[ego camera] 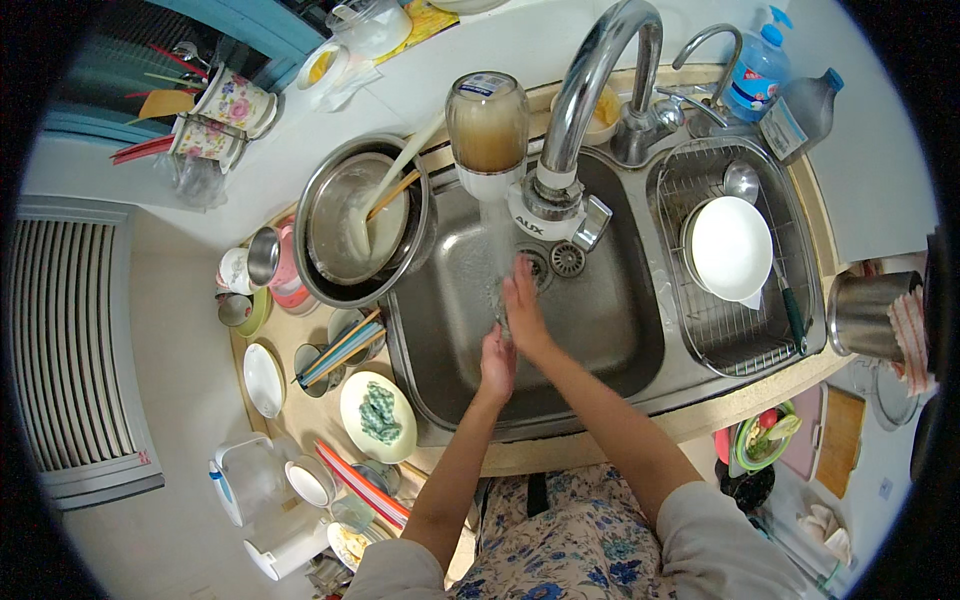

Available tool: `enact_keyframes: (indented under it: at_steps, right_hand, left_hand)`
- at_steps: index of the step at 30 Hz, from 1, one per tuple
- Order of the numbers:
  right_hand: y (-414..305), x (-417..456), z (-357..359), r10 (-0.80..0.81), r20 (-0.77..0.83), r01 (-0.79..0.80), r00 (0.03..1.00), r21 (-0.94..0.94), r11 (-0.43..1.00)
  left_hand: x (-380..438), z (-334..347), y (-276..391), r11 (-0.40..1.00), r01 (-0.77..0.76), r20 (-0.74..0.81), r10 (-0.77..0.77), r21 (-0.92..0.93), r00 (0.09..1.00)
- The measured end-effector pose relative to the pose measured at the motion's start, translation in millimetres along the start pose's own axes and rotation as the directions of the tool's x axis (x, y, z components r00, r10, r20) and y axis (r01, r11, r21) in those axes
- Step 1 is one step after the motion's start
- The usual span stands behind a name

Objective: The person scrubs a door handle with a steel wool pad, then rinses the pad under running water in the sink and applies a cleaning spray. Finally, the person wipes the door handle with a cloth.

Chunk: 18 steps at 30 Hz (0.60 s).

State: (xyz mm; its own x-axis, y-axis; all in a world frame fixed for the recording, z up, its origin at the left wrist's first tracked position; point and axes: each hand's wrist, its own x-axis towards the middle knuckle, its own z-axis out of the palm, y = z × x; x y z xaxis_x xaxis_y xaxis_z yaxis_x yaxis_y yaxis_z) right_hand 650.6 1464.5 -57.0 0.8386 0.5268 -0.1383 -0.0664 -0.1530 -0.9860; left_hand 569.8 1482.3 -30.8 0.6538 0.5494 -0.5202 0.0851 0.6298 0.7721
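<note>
Both bare hands are over a stainless steel sink basin (600,322), under running water from a filter (491,135) fixed to the chrome faucet (585,82). My right hand (525,311) is raised with its palm turned inward and its fingers extended. Just left of it and lower, my left hand (498,364) has its fingertips close to the right palm; whether they touch is unclear. I see no object in either hand. The drain strainer (568,259) lies beyond the right hand.
Nested metal bowls (306,255) with a ladle stand at the sink's left edge. A wire dish rack (720,352) holds white bowls (731,247) at right. A plate with a green checked cloth (380,412) sits left. Blue soap bottles (756,75) stand at the back right.
</note>
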Motion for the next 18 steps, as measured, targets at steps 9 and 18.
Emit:
enact_keyframes:
  at_steps: [9, 18]
  right_hand:
    - [17, 0, 5, -0.144, -0.01, 0.134, 0.99, -0.315, 0.94]
    - [10, -11, -33, 0.596, 0.325, -0.508, 0.734, 0.846, 0.164]
  left_hand:
    - [20, -5, -10, 0.983, 0.105, 0.028, -0.102, -0.148, 0.994]
    - [15, -11, 0, 0.836, 0.146, 0.202, -0.043, -0.529, 0.978]
